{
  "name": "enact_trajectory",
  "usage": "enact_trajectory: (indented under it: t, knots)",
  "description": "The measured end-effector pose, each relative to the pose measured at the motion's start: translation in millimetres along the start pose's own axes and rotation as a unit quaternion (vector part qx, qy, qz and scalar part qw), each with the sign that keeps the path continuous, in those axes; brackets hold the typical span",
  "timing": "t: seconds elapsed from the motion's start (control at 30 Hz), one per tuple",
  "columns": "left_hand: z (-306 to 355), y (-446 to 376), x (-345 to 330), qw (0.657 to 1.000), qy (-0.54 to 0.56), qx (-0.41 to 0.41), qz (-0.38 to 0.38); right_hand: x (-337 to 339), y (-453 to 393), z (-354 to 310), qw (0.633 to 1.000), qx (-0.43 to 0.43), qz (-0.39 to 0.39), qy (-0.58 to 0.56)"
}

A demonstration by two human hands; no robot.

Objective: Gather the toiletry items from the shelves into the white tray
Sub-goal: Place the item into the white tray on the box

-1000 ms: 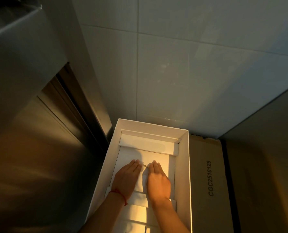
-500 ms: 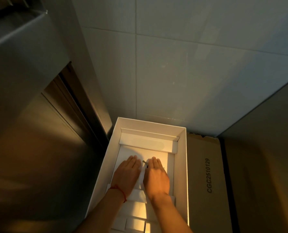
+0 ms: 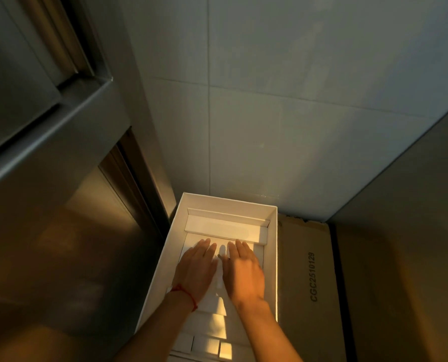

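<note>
Along the left side of the frame, a metal cabinet with a brushed grey face is seen, its lower panel lit in warm orange. To its right, a white tiled wall fills the upper centre and upper right of the frame.

At the lower centre, the white tray is set against the foot of the wall, between the cabinet and a cardboard box. White folded inserts are seen inside the tray: a raised flap across its far end and smaller partitions towards the near end at the bottom of the frame. No toiletry items can be made out in the tray.

The left hand is laid flat, palm down, on the insert in the middle of the tray, with its fingers straight and held close together. A red string is worn around the left wrist. Just beside it, the right hand is likewise laid flat and palm down, fingers straight and close together. A narrow gap is left between the two hands, in which a small dark mark is visible; what it is cannot be told.

On the cardboard box, touching the right wall of the tray, the printed code CGC2510129 is read. At the lower right of the frame, a dark grey panel is seen beyond the box.
</note>
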State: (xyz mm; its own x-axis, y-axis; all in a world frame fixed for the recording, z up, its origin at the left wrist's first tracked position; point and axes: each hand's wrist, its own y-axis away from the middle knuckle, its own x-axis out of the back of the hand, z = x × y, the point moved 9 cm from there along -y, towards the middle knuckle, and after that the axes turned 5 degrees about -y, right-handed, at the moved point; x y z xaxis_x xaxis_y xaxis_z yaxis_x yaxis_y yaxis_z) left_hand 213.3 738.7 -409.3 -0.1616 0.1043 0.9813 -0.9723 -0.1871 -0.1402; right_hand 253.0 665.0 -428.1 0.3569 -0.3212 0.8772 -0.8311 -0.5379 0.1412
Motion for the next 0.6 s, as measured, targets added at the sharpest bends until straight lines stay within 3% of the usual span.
enact_trajectory:
  t: [0.33, 0.47, 0.53, 0.6]
  knots:
    - [15.9, -20.7, 60.7, 1.000, 0.004, 0.010, 0.022, 77.6, 7.8, -22.5, 0.998, 0.019, 0.067, -0.010]
    - [8.1, -28.1, 65.5, 0.996, 0.015, 0.057, -0.064, 122.5, 15.4, -35.4, 0.988, 0.034, 0.150, 0.002]
    - [10.1, -31.6, 74.9, 0.996, 0.002, 0.061, -0.062, 129.6, 16.0, -37.4, 0.993, 0.034, 0.114, -0.002]
    - [14.8, -33.6, 89.6, 0.996, -0.001, 0.066, -0.055, 145.0, 19.1, -40.3, 0.991, 0.040, 0.128, -0.013]
